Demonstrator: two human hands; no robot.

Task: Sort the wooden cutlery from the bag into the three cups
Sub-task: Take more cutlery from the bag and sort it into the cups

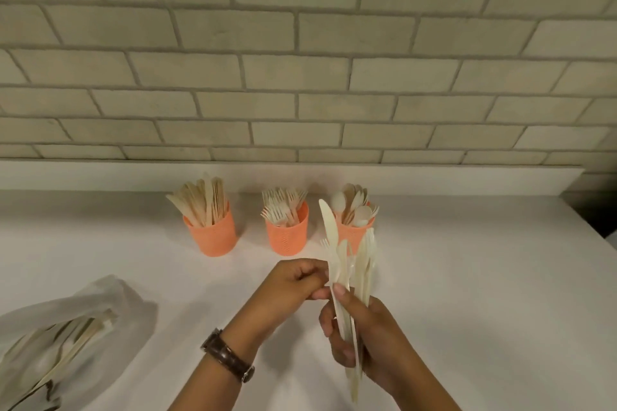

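Observation:
Three orange cups stand in a row near the wall: the left cup [213, 237] holds knives, the middle cup [287, 235] holds forks, the right cup [350, 235] holds spoons. My right hand [364, 340] grips a bundle of mixed wooden cutlery [362, 264] upright in front of the right cup. My left hand [293, 287] pinches a wooden knife [329, 230] that stands up out of that bundle. A clear plastic bag [83, 307] with more cutlery inside lies at the lower left.
A white counter [484, 277] runs under everything, backed by a pale brick wall [300, 60]. The counter's right edge drops off to a dark gap [601, 220]. A brown wristwatch [227, 355] sits on my left wrist.

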